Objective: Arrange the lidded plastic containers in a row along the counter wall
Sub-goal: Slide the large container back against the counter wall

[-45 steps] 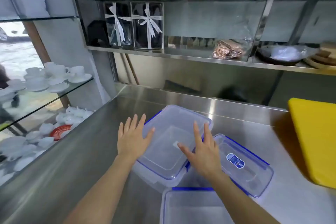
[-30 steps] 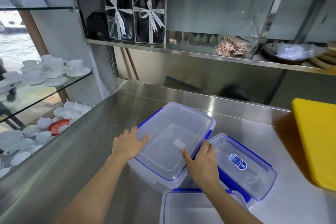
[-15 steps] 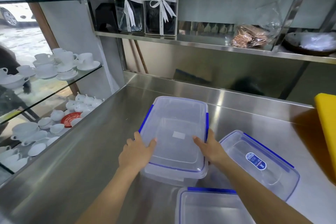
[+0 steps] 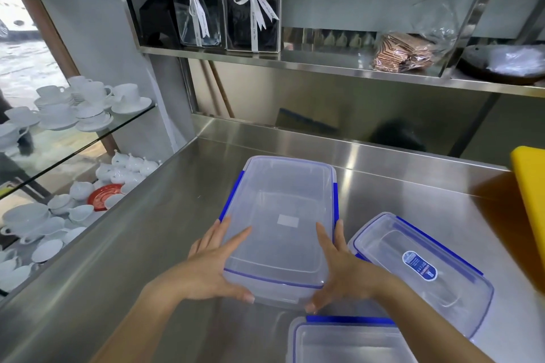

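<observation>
Stainless steel covered the whole counter (image 4: 147, 244), which ran up to a low steel wall (image 4: 339, 115) across the middle of the frame. At the centre of the frame sat a large clear container (image 4: 283, 215) with a lid and blue side clips, its long side pointing toward the wall and its far end still apart from it. The person's left hand (image 4: 212, 268) was pressed flat against the near left corner, thumb lying over the lid; the right hand (image 4: 339, 268) clasped the near right corner the same way, fingers spread along the side. Just to the right, in the lower right of the frame, a second lidded container (image 4: 424, 271) with a round blue label lay at an angle. A third container (image 4: 348, 342) was cut off by the bottom edge. A yellow board (image 4: 530, 186) showed at the right edge. White cups (image 4: 82, 106) stood on a glass shelf (image 4: 88, 138) at the left.
</observation>
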`<state>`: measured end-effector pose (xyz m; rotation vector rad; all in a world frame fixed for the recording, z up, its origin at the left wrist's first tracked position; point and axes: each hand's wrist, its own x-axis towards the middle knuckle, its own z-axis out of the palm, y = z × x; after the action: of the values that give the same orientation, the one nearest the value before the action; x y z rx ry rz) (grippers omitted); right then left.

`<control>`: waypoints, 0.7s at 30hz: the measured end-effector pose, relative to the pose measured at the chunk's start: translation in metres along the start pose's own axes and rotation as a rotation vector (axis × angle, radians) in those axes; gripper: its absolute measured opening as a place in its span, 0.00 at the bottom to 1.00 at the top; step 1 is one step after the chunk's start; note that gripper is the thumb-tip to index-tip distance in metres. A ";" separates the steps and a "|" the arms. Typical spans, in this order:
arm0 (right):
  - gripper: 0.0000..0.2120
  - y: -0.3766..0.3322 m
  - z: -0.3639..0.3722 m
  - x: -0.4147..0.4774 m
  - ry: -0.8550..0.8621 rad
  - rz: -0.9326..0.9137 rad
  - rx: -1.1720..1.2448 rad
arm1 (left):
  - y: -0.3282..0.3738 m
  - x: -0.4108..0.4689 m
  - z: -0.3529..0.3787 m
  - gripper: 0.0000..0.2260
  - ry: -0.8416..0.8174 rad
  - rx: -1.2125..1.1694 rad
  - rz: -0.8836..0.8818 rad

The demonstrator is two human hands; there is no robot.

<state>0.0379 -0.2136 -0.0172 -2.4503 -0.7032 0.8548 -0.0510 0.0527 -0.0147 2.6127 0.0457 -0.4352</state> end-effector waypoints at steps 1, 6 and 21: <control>0.68 0.000 -0.002 0.003 0.006 -0.012 0.016 | -0.002 0.003 -0.001 0.48 0.015 -0.019 0.011; 0.66 0.002 -0.022 0.027 0.012 -0.030 0.001 | -0.011 0.034 -0.011 0.41 0.052 -0.112 0.041; 0.57 0.018 -0.076 0.107 0.118 0.004 -0.037 | -0.019 0.139 -0.057 0.41 0.049 -0.130 0.075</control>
<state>0.1671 -0.1825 -0.0201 -2.5116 -0.6769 0.6978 0.0959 0.0901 -0.0198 2.4877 -0.0075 -0.3302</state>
